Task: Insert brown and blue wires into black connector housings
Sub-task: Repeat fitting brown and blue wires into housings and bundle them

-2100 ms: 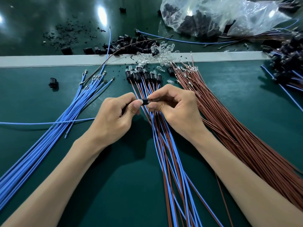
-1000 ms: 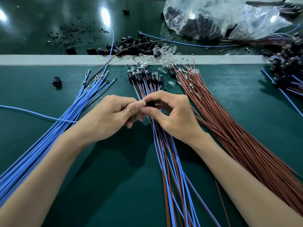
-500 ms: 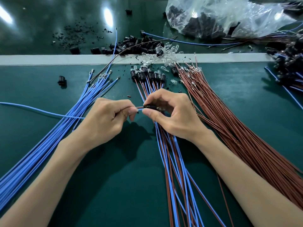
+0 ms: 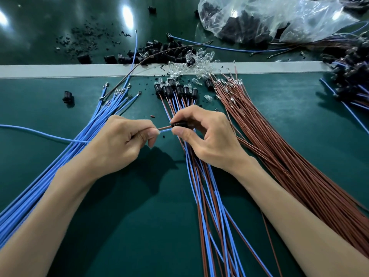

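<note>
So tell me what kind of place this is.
Likely a wire-harness assembly bench: bundles of blue wires and brown wires on a green mat, plus a clear plastic bag of black connector housings.

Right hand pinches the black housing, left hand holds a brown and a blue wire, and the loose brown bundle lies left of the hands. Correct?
No. The head view shows the loose brown bundle right of the right hand, which does pinch the black housing; the rest holds.

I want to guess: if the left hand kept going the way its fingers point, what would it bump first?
Probably the black plug pinched by the right hand, just past the two wires the left hand holds.
</note>
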Motion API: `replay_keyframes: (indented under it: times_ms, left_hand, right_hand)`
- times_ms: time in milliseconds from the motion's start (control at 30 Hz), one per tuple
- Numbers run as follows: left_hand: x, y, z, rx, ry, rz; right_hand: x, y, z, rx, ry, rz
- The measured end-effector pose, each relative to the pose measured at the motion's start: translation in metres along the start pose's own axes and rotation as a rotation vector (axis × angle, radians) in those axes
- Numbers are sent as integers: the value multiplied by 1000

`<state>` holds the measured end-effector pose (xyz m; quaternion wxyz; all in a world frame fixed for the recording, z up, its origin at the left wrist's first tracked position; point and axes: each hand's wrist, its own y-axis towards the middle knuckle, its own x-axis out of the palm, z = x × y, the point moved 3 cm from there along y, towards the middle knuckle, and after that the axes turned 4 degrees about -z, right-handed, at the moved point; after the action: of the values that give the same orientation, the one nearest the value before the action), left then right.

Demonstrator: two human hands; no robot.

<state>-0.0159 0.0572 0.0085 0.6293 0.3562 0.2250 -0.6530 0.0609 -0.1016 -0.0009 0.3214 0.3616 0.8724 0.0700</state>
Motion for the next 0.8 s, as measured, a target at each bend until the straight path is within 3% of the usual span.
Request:
replay_keyframes:
  times_ms: [100,233,300,400,500,567,633,700,733,800]
  left_hand:
    - [-1,0,-5,-35,-3,-12]
    - [-3,-5,2,-132,50,-122]
    - [-1,-8,22,-93,34,-150]
    - [10,-10,62,-105,-293,-219]
    - [31,-13,93,-217,-742,-293]
    - [41,-15,97,-289,-838,-345]
    - [46,-17,90,-322,-650,-334]
    - [47,-20,77,-245,-141,-184]
    - [46,-21,73,-208,67,-86]
    - [43,-22,63,-157,173,52]
  right_hand:
    - [-4,1,4,57,60,51]
    - [-17,5,14,236,254,317]
    - [-23,12,17,324,325,447]
    - [-36,38,17,441,393,562]
    - [-40,65,12,469,234,385]
    - [-31,73,9,428,-25,222]
    - [-19,76,8,372,-265,51]
    - [-11,78,10,349,-443,-73]
    - [-10,81,11,348,-495,-86]
    - [-11,96,11,306,-531,-11]
